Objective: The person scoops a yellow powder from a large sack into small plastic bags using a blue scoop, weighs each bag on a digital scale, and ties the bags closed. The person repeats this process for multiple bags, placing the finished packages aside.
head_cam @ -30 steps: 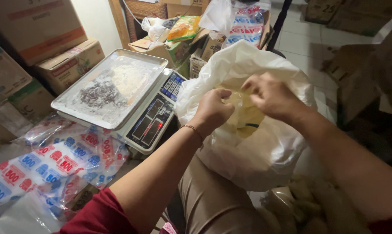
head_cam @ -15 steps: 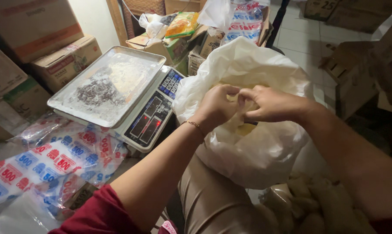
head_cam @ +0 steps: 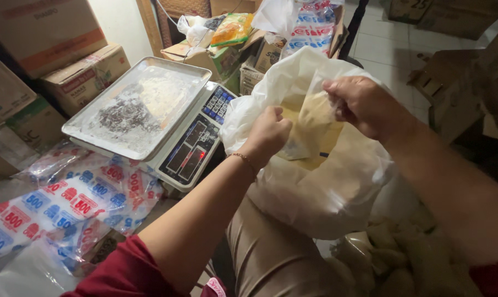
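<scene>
Left hand (head_cam: 268,133) and right hand (head_cam: 364,104) each pinching a small clear bag (head_cam: 309,124) above the large white sack (head_cam: 326,187), digital scale (head_cam: 196,146) left of the sack

The mouth of the big white sack (head_cam: 326,192) is mostly taken up by both hands and the small clear bag (head_cam: 309,129) stretched between them. Just left, the weighing scale (head_cam: 191,148) with its steel tray (head_cam: 133,104) blocks that side. Cardboard boxes (head_cam: 84,74) wall in the far left; printed plastic bags (head_cam: 67,201) cover the space below the scale. Open tiled floor (head_cam: 389,49) lies beyond the sack.
</scene>
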